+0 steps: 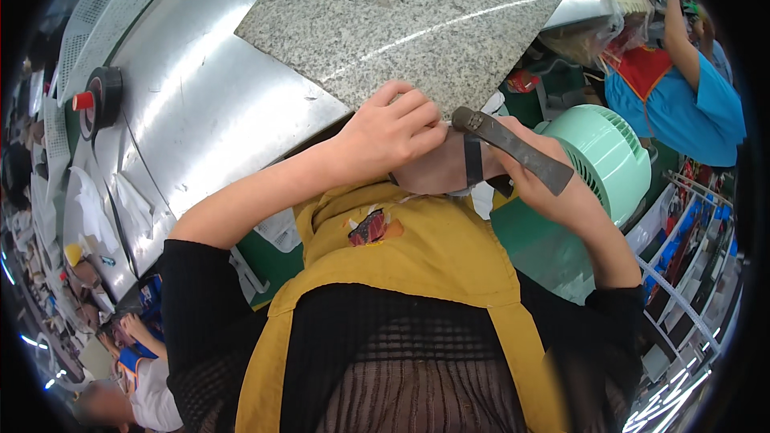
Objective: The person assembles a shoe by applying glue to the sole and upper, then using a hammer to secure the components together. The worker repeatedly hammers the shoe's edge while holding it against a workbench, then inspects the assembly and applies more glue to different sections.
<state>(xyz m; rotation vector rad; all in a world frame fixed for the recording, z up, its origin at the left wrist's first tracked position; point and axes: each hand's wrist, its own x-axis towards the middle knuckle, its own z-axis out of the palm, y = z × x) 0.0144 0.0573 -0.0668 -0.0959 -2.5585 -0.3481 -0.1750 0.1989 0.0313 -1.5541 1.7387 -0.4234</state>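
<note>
My left hand (397, 132) is closed at the near corner of the speckled granite slab (417, 16), its fingers curled at the upper edge of a pinkish-beige piece (433, 170). That piece hangs between my hands, in front of my yellow apron, and a black strip (473, 160) crosses it. What kind of article it is I cannot tell. My right hand (553, 184) is closed around a hammer, whose dark metal head (521, 152) lies slantwise over the fingers. Most of its handle is hidden.
A mint-green fan (605, 160) stands close to my right forearm. Left of the slab, the metal table (216, 80) carries a black tape roll (103, 100) and, beyond it, a white perforated basket (104, 16). A co-worker in blue (674, 104) is at the far right.
</note>
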